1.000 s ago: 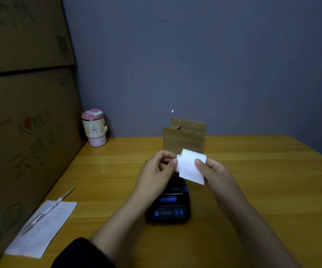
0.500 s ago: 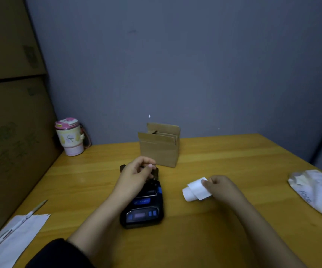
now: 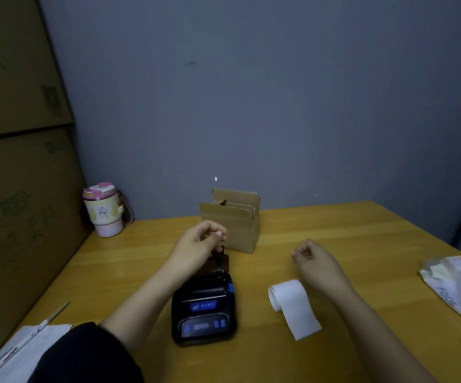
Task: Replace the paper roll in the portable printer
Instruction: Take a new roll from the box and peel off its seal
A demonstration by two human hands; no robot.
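Head view: the printer (image 3: 204,309) sits at centre on the table (image 3: 334,233), its cover (image 3: 218,262) raised at the 12 o'clock end. The paper roll (image 3: 293,306) lies loose on the wood at the printer's 3 o'clock, tail unspooled toward 5 o'clock. My judgement is that the old paper is out and a new roll comes next, likely from the cardboard box (image 3: 230,219) at 12 o'clock. Keep the cover propped fully back so the bay stays clear. The left hand (image 3: 196,246) hovers over the cover, fingertips pinched together; on what, I cannot tell. The right hand (image 3: 316,262) is loosely curled, empty, just beyond the roll at its 1 o'clock
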